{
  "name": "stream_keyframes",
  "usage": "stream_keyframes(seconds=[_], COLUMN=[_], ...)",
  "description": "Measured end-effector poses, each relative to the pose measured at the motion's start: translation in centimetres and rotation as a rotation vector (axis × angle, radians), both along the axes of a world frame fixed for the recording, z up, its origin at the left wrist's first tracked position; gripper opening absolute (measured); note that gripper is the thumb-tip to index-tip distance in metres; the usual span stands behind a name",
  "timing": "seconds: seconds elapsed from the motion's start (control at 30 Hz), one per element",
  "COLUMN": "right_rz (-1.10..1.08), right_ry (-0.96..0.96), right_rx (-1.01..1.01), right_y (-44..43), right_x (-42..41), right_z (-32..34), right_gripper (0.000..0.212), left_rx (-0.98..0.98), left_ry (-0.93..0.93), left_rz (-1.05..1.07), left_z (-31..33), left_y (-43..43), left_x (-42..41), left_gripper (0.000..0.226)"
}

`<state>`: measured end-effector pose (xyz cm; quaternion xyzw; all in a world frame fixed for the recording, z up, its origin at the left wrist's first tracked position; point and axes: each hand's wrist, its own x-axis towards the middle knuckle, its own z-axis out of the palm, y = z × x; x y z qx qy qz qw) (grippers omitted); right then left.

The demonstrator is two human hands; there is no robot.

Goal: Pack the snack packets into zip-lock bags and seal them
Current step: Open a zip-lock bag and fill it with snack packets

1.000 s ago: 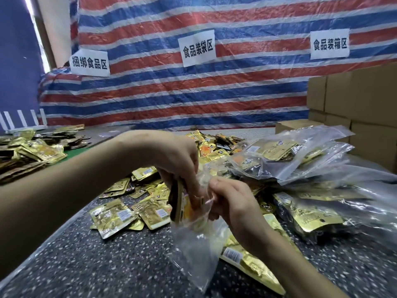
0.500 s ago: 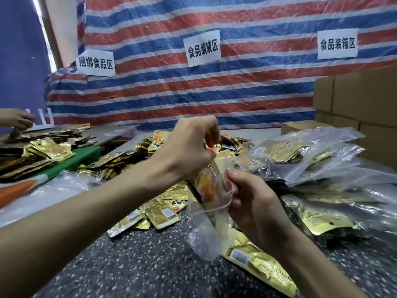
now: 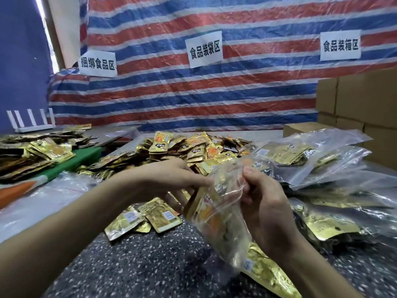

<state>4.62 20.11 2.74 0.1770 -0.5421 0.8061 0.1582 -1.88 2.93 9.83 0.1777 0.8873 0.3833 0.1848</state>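
The fingers (image 3: 197, 180) of the left hand (image 3: 171, 179) are pinching the left edge of a clear zip-lock bag (image 3: 225, 214). The right hand (image 3: 266, 205) is curling its fingers (image 3: 251, 175) round the right edge near the mouth, probably keeping the opening taut so the gold snack packets (image 3: 203, 204) inside are settling before sealing. The bag is hanging between both hands above the speckled table (image 3: 150, 265). Loose packets (image 3: 189, 147) are lying just beyond, within reach, and filled bags (image 3: 300, 155) are piling up on the right. Cardboard boxes (image 3: 365, 100) are standing far right, and a striped tarp (image 3: 193, 93) is covering the far wall.
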Motion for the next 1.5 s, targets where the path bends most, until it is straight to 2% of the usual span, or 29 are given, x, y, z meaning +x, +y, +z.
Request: stream_keyframes(seconds=[0.03, 0.1, 0.23, 0.33, 0.43, 0.5, 0.7, 0.83, 0.97, 1.1, 1.17, 1.23, 1.3, 1.33, 1.4, 1.43, 1.5], right_rz=[-0.024, -0.043, 0.011, 0.059, 0.031, -0.015, -0.019, 0.061, 0.078, 0.013, 0.001, -0.041, -0.079, -0.091, -0.122, -0.129, -0.134], right_ry=[-0.001, -0.008, -0.011, -0.001, -0.004, 0.012, -0.004, -0.009, -0.095, -0.013, 0.002, 0.003, -0.004, -0.008, -0.024, -0.032, -0.040], right_rx=[0.026, 0.053, 0.039, 0.014, 0.035, 0.041, 0.097, 0.037, -0.012, -0.018, 0.011, 0.052, 0.065, 0.074, 0.109, 0.123, 0.124], right_y=[-0.1, -0.2, -0.2, 0.0, -0.1, -0.3, -0.2, 0.1, 0.7, 0.7, 0.7, 0.7, 0.8, 0.8, 0.7, 0.7, 0.5], right_x=[0.0, 0.1, 0.3, 0.6, 0.7, 0.7, 0.5, 0.5, 0.8, 0.7, 0.5, 0.5, 0.5, 0.3, -0.1, -0.3, -0.6], right_z=[0.0, -0.1, 0.1, 0.3, 0.2, 0.2, 0.2, 0.7, 1.3, 1.0, 0.8, 0.8, 0.8, 0.7, 0.2, 0.0, -0.4], right_gripper=[0.030, 0.029, 0.028, 0.029, 0.029, 0.029, 0.032, 0.029, 0.031, 0.034, 0.037, 0.052, 0.056, 0.055, 0.046, 0.042, 0.038], left_rx=[0.053, 0.095, 0.211, 0.174, 0.075, 0.080, 0.083, 0.037, 0.201, 0.290, 0.362, 0.471, 0.472, 0.382, 0.062, -0.100, -0.302], left_ry=[-0.110, -0.144, -0.053, -0.049, -0.297, -0.404, -0.217, -0.046, -0.105, -0.039, -0.065, -0.089, 0.056, 0.212, 0.572, 0.688, 0.798], left_rz=[-0.037, -0.046, 0.055, 0.045, -0.005, -0.024, 0.000, 0.040, 0.070, 0.024, -0.071, -0.082, 0.044, 0.127, 0.265, 0.309, 0.374], left_z=[0.0, -0.1, 0.3, 0.3, -0.2, -0.4, -0.2, 1.2, 3.5, 3.9, 3.5, 3.0, 2.0, 1.2, -1.0, -2.1, -4.1], left_y=[-0.4, -0.7, 0.0, 0.5, 0.6, 0.3, -0.1, -0.1, -0.9, -1.3, -1.4, -1.6, -1.7, -1.8, -2.5, -2.9, -4.0], left_x=[0.1, 0.2, 0.1, 0.3, 0.7, 1.0, 0.9, 1.0, 0.2, -1.0, -1.7, -2.7, -4.7, -6.0, -9.0, -10.5, -13.2], left_gripper=[0.029, 0.011, 0.016, 0.010, 0.027, 0.033, 0.011, 0.031, 0.039, 0.068, 0.062, 0.062, 0.055, 0.045, 0.032, 0.031, 0.032])
